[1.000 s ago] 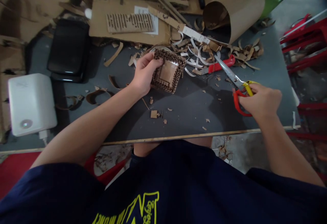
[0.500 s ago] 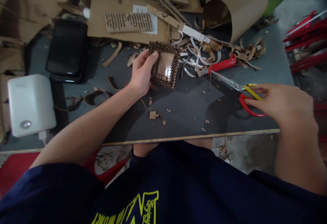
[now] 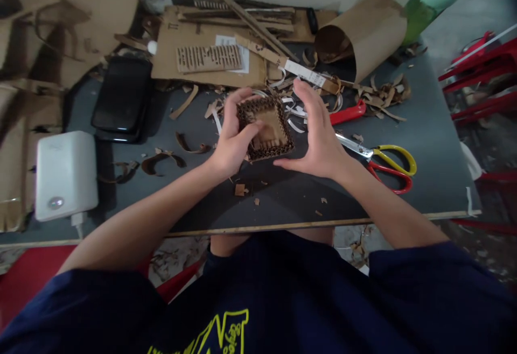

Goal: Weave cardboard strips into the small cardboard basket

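Note:
A small square cardboard tray [image 3: 270,127] with a raised corrugated rim is gripped at its left side by my left hand [image 3: 236,136], the thumb reaching over the rim to the inside. Beside the tray's right edge is my right hand [image 3: 321,133], its thumb and fingers spread wide with nothing between them. Scissors [image 3: 374,154] with one yellow and one red handle lie on the table to the right of that hand, partly behind it. A red-handled tool [image 3: 348,113] rests just beyond, its other end hidden by my right hand.
Cardboard strips and scraps [image 3: 388,92] litter the back. A ribbed cardboard piece [image 3: 208,59] lies on a flat sheet [image 3: 167,68]. A cardboard tube [image 3: 375,33] stands at back right. On the left are a black case [image 3: 123,98] and a white device [image 3: 67,176] with a cable.
My right hand has let go of the scissors, now lying on the table, and moved left beside the tray. My left hand has brought the tray slightly nearer. The view has shifted a little.

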Motion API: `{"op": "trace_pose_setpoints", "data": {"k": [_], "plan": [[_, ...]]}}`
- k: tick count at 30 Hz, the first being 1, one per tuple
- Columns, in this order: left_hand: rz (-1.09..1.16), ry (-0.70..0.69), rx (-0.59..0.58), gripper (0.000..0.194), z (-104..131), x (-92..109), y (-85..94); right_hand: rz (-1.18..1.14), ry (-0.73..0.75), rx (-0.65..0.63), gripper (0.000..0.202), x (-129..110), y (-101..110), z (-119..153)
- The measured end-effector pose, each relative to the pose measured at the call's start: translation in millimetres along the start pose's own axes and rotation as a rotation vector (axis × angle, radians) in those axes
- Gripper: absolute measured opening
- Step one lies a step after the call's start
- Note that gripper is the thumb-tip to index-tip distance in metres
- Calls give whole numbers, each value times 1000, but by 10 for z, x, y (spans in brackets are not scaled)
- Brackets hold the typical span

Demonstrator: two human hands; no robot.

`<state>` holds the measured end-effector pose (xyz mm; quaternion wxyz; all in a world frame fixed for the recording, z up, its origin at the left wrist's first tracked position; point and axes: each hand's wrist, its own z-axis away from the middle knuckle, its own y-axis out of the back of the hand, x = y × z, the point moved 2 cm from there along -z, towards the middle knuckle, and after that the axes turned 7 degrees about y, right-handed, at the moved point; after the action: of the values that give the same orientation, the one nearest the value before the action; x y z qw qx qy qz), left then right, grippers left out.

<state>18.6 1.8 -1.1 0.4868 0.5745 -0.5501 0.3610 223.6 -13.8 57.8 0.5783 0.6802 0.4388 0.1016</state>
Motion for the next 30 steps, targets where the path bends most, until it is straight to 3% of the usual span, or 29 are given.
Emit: {"op": "trace_pose_setpoints", "data": {"k": [3, 6, 9, 12, 16, 20, 25, 30], "plan": [[25, 55, -66, 45, 34, -33, -52, -43, 78, -132, 120, 88, -33, -10], [-197, 1, 87, 47, 10, -81, 44, -64, 152, -228, 114, 139, -61, 52], [-354, -103, 189, 46, -81, -72, 199, -55, 141, -175, 109, 161, -57, 96], [-398, -182, 81, 40, -193, -42, 282, -38, 123, -151, 111, 146, -89, 111], [-533, -249, -80, 32, -252, -15, 246, -29, 80, -166, 115, 78, -255, 155], [-663, -245, -118, 27, -236, 13, 186, -54, 58, -124, 108, 30, -371, 201], [-670, -306, -66, 29, -226, 87, 234, -75, 157, -105, 109, 113, -233, 207], [-652, -483, -282, 30, -206, 109, 209, -142, 175, -247, 115, 230, -123, 226]]}}
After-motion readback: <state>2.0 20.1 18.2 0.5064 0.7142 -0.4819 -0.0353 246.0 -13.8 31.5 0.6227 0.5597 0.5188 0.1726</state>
